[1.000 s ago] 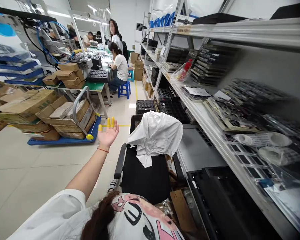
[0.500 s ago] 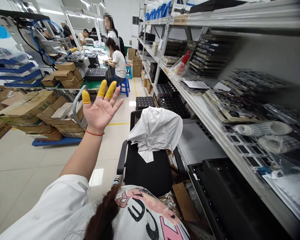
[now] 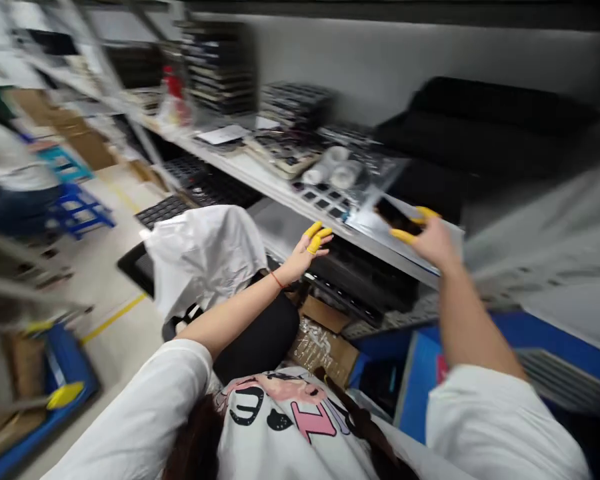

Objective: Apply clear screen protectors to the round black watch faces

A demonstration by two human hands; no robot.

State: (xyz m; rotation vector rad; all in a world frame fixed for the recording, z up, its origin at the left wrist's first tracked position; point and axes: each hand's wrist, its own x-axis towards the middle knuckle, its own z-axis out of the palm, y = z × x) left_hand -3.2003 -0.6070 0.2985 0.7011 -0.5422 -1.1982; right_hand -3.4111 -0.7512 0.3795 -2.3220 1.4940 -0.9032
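Note:
My left hand (image 3: 305,255) reaches out in front of the shelf edge, its fingers loosely apart, with nothing in it. Yellow finger cots cover several of its fingertips. My right hand (image 3: 433,239) is over the shelf at the right, also with yellow cots on thumb and finger. Between that thumb and finger is the near end of a dark, flat, phone-like slab (image 3: 394,215). Beneath the slab lie white sheets of paper (image 3: 373,219). Motion blur hides whether the slab touches the paper.
An office chair (image 3: 260,333) draped with a white garment (image 3: 207,257) stands close on the left. Clear plastic rolls (image 3: 345,175), stacked trays (image 3: 217,67) and a red bottle (image 3: 173,87) occupy the metal shelf (image 3: 280,193). Below is an open carton (image 3: 325,347). A person (image 3: 15,160) sits at far left.
The view has swung right toward the shelf. My left hand has come down from its raised, spread pose to the shelf front. My right hand has come into view, at the phone-like slab.

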